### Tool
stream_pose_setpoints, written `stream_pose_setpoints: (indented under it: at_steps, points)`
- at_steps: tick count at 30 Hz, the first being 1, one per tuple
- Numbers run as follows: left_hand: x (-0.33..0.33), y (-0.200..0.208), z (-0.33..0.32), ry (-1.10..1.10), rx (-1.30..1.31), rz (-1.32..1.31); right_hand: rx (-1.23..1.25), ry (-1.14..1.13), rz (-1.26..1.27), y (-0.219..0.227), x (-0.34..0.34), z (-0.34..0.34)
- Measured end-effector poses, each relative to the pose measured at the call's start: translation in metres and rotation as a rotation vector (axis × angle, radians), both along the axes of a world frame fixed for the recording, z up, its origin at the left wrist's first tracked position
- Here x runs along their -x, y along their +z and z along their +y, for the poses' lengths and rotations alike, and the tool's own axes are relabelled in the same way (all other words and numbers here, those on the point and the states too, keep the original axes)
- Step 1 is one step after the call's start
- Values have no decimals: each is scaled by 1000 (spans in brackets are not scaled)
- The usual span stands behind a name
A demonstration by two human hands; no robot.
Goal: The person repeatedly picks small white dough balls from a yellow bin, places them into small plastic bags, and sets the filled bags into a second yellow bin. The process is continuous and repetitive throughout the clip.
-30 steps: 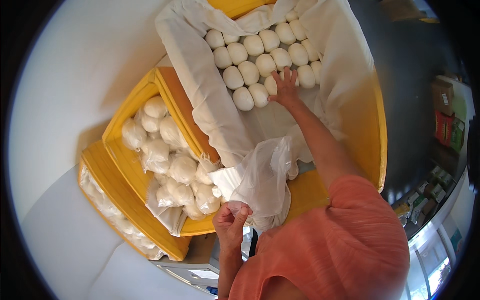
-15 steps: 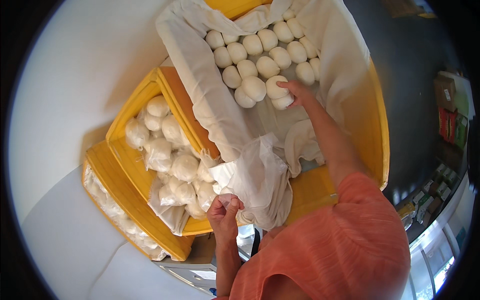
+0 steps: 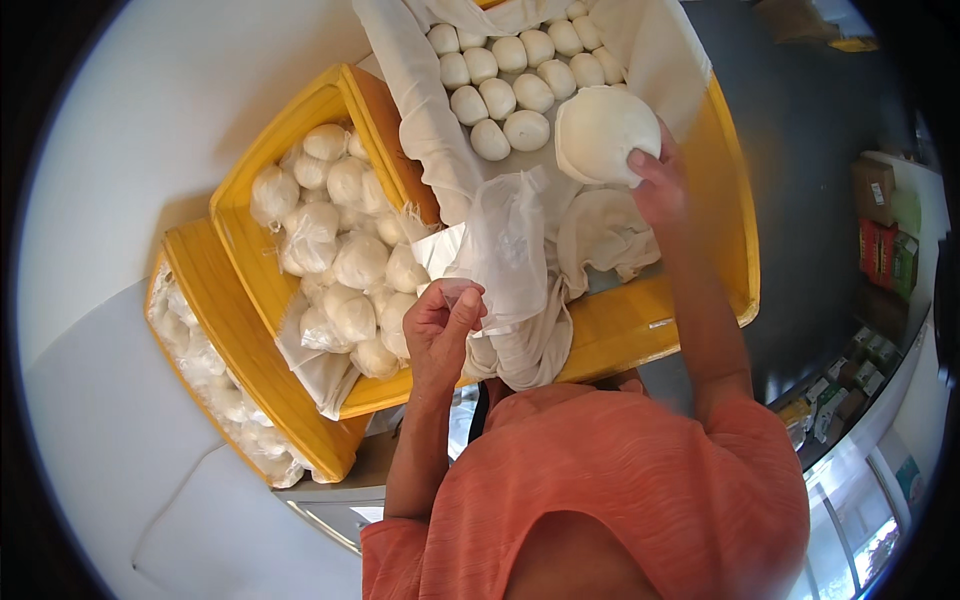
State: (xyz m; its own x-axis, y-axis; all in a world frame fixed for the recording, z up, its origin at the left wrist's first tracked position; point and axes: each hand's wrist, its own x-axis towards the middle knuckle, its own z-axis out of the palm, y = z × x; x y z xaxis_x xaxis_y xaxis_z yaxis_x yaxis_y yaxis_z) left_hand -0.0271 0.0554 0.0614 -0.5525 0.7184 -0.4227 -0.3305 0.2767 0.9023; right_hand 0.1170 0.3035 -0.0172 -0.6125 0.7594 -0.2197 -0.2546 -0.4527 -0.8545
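My right hand (image 3: pixel 662 182) grips a white steamed bun (image 3: pixel 606 135), raised above the cloth-lined yellow crate (image 3: pixel 728 185) and looking large so near the camera. A flatter rim shows along its left side; I cannot tell whether a second bun is stuck to it. Loose steamed buns (image 3: pixel 497 98) lie in rows on the crate's far floor. At the near left corner of that crate, my left hand (image 3: pixel 442 325) pinches the edge of a clear plastic bag (image 3: pixel 508 250), whose body hangs limp over bunched white cloth (image 3: pixel 528 352).
Left of the lined crate, a smaller yellow crate (image 3: pixel 245 262) holds several bagged buns (image 3: pixel 350 260). Beneath it, another yellow crate (image 3: pixel 235 345) has more bagged buns. A white wall (image 3: pixel 110 200) borders the left; boxes (image 3: pixel 885 250) stand at the far right.
My right hand has lifted the bun from the crate floor, up and toward the camera. My left hand keeps its pinch on the bag. The view has shifted slightly.
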Motion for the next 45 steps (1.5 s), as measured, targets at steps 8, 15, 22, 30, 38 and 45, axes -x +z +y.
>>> stream_pose_setpoints:
  at_steps: [8,15,22,30,38,45]
  points:
    - [-1,26,-47,276,-282,-109,-491,780,89,61,17,-109]
    - [-13,56,-103,-301,-363,472,-247,1070,-186,79,44,-144]
    - [12,55,-138,150,-411,-183,-1229,1444,-857,128,52,-176]
    - [45,65,-170,251,-448,-279,-2477,1633,-853,183,62,-196]
    - [34,87,-172,-46,-462,37,-1428,643,-35,188,86,-220]
    - [12,60,-170,-75,-371,-211,102,879,-269,182,67,-264]
